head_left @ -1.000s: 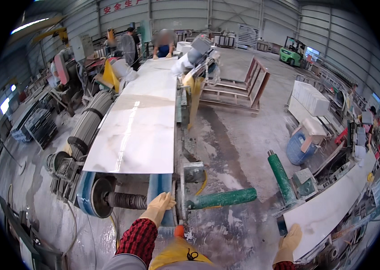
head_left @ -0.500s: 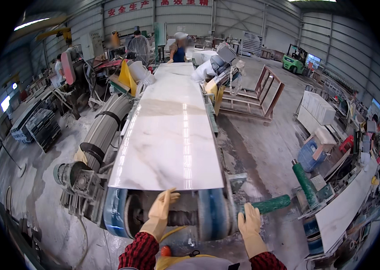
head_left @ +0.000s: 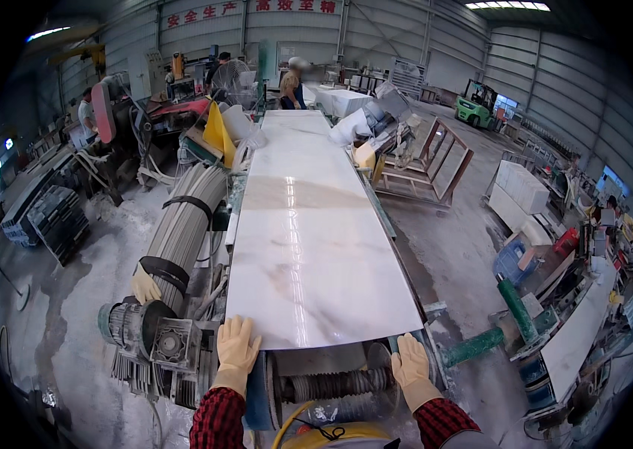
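A long, glossy white stone slab [head_left: 324,292] with faint brown-grey veining lies flat on a belt conveyor in front of me. My left hand [head_left: 236,352], in a cream rubber glove, is at the slab's near left corner with its fingers stretched out. At the near right corner is my right hand [head_left: 412,367], gloved alike, its fingers extended along the edge. Neither hand grasps anything; whether the fingertips press on the slab cannot be made out. Below the near edge, between the hands, a dark ribbed roller [head_left: 339,385] shows.
On the left stand a motor with gearbox [head_left: 170,344], a loose glove [head_left: 145,285] and a strapped bundle of strips [head_left: 185,224]. Green pipes [head_left: 473,348] jut out at right. A person [head_left: 291,86] stands beyond the far end. Farther right are a metal frame [head_left: 436,165] and a green forklift [head_left: 476,105].
My left hand has moved left, from below the slab's near edge to its left corner. My right hand has come to the right corner. The slab now appears farther right and lower.
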Demonstrator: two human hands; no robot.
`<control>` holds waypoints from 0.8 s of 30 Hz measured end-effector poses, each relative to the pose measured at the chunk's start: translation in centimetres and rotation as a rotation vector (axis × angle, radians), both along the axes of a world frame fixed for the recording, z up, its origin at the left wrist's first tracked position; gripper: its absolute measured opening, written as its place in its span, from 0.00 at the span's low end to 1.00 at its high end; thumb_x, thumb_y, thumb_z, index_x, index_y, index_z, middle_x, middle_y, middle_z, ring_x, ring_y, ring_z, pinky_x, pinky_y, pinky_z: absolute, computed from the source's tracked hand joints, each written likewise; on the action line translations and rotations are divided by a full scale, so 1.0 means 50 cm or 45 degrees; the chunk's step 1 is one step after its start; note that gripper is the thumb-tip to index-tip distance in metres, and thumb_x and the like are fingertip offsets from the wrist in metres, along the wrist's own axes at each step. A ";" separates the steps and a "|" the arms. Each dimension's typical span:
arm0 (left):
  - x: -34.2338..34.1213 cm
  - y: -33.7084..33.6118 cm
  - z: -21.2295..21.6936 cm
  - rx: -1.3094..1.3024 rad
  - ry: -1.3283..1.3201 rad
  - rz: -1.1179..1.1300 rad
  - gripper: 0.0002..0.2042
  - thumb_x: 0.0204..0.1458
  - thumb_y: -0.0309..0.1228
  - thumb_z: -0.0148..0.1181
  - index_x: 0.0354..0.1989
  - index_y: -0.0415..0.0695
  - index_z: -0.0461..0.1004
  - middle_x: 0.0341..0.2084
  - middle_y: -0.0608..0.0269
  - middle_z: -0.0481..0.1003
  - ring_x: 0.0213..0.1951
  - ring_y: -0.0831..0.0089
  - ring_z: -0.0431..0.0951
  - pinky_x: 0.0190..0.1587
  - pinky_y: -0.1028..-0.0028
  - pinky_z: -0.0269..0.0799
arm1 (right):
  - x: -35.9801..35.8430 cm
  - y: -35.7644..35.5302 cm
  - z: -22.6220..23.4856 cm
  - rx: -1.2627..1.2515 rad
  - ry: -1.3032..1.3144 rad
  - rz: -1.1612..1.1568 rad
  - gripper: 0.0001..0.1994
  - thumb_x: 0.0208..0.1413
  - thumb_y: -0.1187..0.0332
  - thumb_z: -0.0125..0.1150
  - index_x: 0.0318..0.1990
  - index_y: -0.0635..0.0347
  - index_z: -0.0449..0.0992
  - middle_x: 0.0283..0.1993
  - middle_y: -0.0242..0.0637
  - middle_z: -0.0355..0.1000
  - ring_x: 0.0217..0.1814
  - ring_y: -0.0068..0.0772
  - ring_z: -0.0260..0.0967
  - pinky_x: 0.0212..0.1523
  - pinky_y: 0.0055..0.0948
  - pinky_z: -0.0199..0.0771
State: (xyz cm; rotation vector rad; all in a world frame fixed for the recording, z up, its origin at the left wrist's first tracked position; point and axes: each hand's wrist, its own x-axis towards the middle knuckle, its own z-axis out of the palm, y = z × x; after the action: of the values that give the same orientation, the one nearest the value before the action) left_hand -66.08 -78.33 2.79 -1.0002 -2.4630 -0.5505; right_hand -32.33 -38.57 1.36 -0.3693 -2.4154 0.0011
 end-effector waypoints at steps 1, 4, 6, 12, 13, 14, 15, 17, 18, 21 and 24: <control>-0.001 0.003 -0.002 -0.016 -0.003 0.023 0.28 0.64 0.43 0.76 0.70 0.44 0.80 0.67 0.44 0.79 0.70 0.39 0.76 0.75 0.43 0.69 | 0.006 0.001 0.008 -0.076 -0.139 -0.059 0.30 0.69 0.65 0.66 0.76 0.67 0.77 0.73 0.64 0.78 0.74 0.71 0.74 0.79 0.63 0.73; -0.010 0.013 -0.003 -0.091 0.044 0.101 0.32 0.64 0.46 0.76 0.73 0.43 0.79 0.69 0.44 0.78 0.73 0.40 0.75 0.76 0.45 0.68 | 0.001 0.015 0.035 -0.164 -0.217 -0.073 0.28 0.70 0.66 0.66 0.75 0.67 0.76 0.73 0.64 0.78 0.72 0.73 0.74 0.78 0.64 0.73; -0.020 0.021 -0.001 -0.145 0.027 0.136 0.34 0.65 0.47 0.76 0.75 0.42 0.78 0.71 0.44 0.77 0.74 0.42 0.74 0.78 0.46 0.67 | -0.013 0.029 0.042 -0.129 -0.164 -0.063 0.28 0.70 0.66 0.66 0.74 0.67 0.77 0.72 0.63 0.78 0.71 0.74 0.74 0.77 0.63 0.74; -0.068 0.063 0.016 -0.198 -0.090 0.170 0.34 0.66 0.48 0.75 0.76 0.44 0.78 0.75 0.46 0.75 0.77 0.44 0.71 0.81 0.46 0.64 | -0.078 0.085 -0.003 -0.071 -0.014 -0.006 0.27 0.71 0.63 0.69 0.73 0.67 0.78 0.72 0.64 0.79 0.73 0.73 0.75 0.80 0.63 0.74; -0.076 0.071 0.019 -0.188 -0.122 0.180 0.33 0.66 0.48 0.74 0.76 0.45 0.78 0.75 0.47 0.75 0.77 0.44 0.71 0.81 0.45 0.64 | -0.087 0.097 -0.010 -0.066 -0.009 0.008 0.27 0.71 0.63 0.69 0.73 0.67 0.78 0.73 0.64 0.79 0.74 0.73 0.76 0.80 0.62 0.74; -0.083 0.076 0.020 -0.182 -0.182 0.191 0.32 0.67 0.48 0.74 0.76 0.45 0.78 0.75 0.47 0.75 0.77 0.43 0.71 0.81 0.45 0.63 | -0.096 0.109 -0.015 -0.057 -0.031 0.013 0.27 0.71 0.62 0.69 0.72 0.67 0.79 0.72 0.64 0.80 0.74 0.73 0.76 0.81 0.63 0.73; -0.090 0.082 0.021 -0.148 -0.206 0.197 0.32 0.67 0.47 0.74 0.76 0.46 0.78 0.76 0.48 0.76 0.76 0.43 0.71 0.81 0.45 0.63 | -0.104 0.119 -0.017 -0.049 -0.055 0.022 0.27 0.71 0.62 0.69 0.72 0.67 0.80 0.72 0.64 0.80 0.75 0.73 0.76 0.82 0.63 0.73; -0.100 0.090 0.019 -0.134 -0.160 0.219 0.30 0.68 0.46 0.72 0.75 0.45 0.78 0.74 0.47 0.76 0.75 0.42 0.72 0.79 0.45 0.65 | -0.122 0.142 -0.013 -0.072 -0.025 0.099 0.25 0.71 0.62 0.69 0.70 0.65 0.82 0.71 0.63 0.82 0.76 0.71 0.77 0.82 0.64 0.73; -0.105 0.093 0.017 -0.120 -0.118 0.230 0.29 0.69 0.45 0.71 0.74 0.45 0.78 0.73 0.46 0.76 0.74 0.41 0.73 0.78 0.45 0.66 | -0.133 0.154 -0.008 -0.110 -0.085 0.089 0.24 0.70 0.62 0.69 0.69 0.65 0.82 0.71 0.63 0.82 0.75 0.71 0.77 0.82 0.64 0.73; -0.112 0.093 0.011 -0.118 -0.073 0.233 0.26 0.68 0.41 0.71 0.73 0.47 0.78 0.74 0.47 0.77 0.74 0.41 0.73 0.77 0.44 0.67 | -0.155 0.174 0.009 -0.201 -0.126 0.131 0.21 0.69 0.64 0.69 0.65 0.64 0.84 0.69 0.62 0.83 0.75 0.70 0.78 0.80 0.63 0.74; -0.116 0.093 0.010 -0.116 -0.040 0.218 0.25 0.68 0.39 0.71 0.71 0.47 0.78 0.73 0.46 0.78 0.73 0.41 0.74 0.76 0.44 0.68 | -0.168 0.177 0.021 -0.172 -0.030 0.174 0.19 0.67 0.67 0.68 0.62 0.63 0.84 0.66 0.61 0.83 0.72 0.70 0.79 0.77 0.62 0.77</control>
State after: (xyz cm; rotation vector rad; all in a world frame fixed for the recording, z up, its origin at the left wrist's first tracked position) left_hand -71.88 -73.70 3.29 -0.8090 -2.5909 -0.4038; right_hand -40.74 -29.71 2.41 -0.2657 -2.4665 0.2221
